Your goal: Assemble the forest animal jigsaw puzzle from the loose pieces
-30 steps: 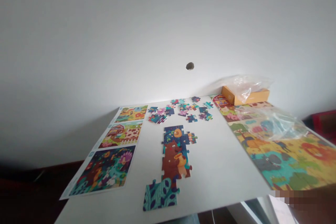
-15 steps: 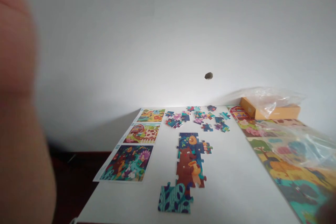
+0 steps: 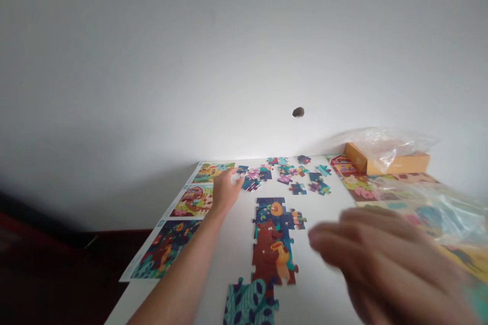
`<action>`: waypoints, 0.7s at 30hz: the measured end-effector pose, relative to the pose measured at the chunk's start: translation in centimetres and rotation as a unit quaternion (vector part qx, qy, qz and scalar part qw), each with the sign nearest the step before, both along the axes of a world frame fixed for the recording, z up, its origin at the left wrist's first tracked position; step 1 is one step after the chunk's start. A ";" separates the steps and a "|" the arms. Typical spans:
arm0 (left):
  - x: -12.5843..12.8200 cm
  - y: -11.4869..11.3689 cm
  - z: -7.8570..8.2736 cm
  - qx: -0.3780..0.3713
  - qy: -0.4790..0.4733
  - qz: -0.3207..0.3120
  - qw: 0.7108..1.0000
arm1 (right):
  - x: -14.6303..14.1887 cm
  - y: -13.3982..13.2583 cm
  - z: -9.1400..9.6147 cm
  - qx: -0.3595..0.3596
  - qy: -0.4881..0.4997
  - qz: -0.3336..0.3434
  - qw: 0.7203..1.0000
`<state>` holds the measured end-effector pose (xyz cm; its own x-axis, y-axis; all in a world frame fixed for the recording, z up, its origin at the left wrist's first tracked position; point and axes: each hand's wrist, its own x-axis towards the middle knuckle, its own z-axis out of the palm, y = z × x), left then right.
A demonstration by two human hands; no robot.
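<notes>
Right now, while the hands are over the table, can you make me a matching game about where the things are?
Things
1. left hand
2. orange box
3. bear puzzle
4. picture sheet

Places
A. middle of the table, part built
B. far right by the wall, under a clear bag
C. along the left edge
D. at the loose pieces, far side

Pairs: 1-D, 2-B, 3-A, 4-C
</notes>
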<state>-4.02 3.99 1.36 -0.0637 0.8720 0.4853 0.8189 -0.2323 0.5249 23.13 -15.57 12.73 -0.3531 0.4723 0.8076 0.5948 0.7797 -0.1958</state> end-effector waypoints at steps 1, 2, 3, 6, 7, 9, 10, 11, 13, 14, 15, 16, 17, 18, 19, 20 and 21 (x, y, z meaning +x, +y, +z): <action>0.0 0.1 -1.0 -0.018 0.039 0.013 0.999 | -0.1 2.3 -1.2 0.013 0.010 -0.019 1.000; 0.2 0.1 -1.9 -0.039 0.067 0.021 0.997 | -0.1 4.4 -2.7 0.010 0.014 -0.040 0.999; 0.3 0.1 -2.5 -0.052 0.081 0.027 0.995 | -0.1 6.3 -4.5 -0.015 0.005 -0.050 0.999; 0.6 0.1 -3.7 -0.043 0.076 0.015 0.996 | 0.0 9.9 -9.6 -0.094 -0.021 -0.059 0.994; 0.6 0.2 -3.9 -0.040 0.074 0.009 0.996 | 0.0 10.5 -10.9 -0.116 -0.017 -0.072 0.991; 0.4 0.5 -4.2 -0.031 0.064 -0.004 0.997 | -0.3 11.1 -12.4 -0.156 -0.009 -0.088 0.984; 0.2 0.6 -4.2 -0.027 0.058 -0.004 0.998 | -0.4 11.3 -12.8 -0.177 -0.003 -0.097 0.980; -0.1 0.7 -4.2 -0.023 0.048 -0.004 0.999 | -0.5 11.5 -12.9 -0.196 0.005 -0.106 0.975; -0.7 0.8 -4.1 0.017 -0.017 0.016 1.000 | -0.6 11.8 -12.9 -0.226 0.026 -0.127 0.966; -1.0 0.7 -4.0 0.026 -0.025 0.021 0.999 | -0.5 12.1 -12.8 -0.236 0.039 -0.139 0.961; -1.2 0.7 -3.9 0.032 -0.030 0.026 0.999 | -0.3 12.3 -12.8 -0.244 0.052 -0.150 0.957; -1.4 0.6 -3.7 0.041 -0.030 0.031 0.998 | -0.2 12.5 -12.9 -0.250 0.065 -0.160 0.953; -1.5 0.4 -3.5 0.044 -0.014 0.037 0.998 | 0.0 12.7 -12.9 -0.257 0.074 -0.168 0.949; -1.5 0.3 -3.3 0.039 0.009 0.044 0.998 | 0.1 12.9 -13.1 -0.265 0.079 -0.172 0.946; -1.4 0.1 -3.2 0.025 0.036 0.053 0.998 | 0.2 13.0 -13.2 -0.272 0.081 -0.175 0.943; -1.1 -0.1 -3.1 0.002 0.066 0.059 0.996 | 0.3 13.1 -13.3 -0.280 0.079 -0.176 0.940; -0.8 -0.3 -3.0 -0.022 0.089 0.066 0.994 | 0.3 13.2 -13.4 -0.287 0.076 -0.178 0.938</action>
<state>-4.81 3.70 -1.66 -0.0950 0.8822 0.4611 0.9213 -0.0975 0.3764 23.45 -2.42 -0.70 0.0079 0.9110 0.4124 0.7281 0.2775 -0.6268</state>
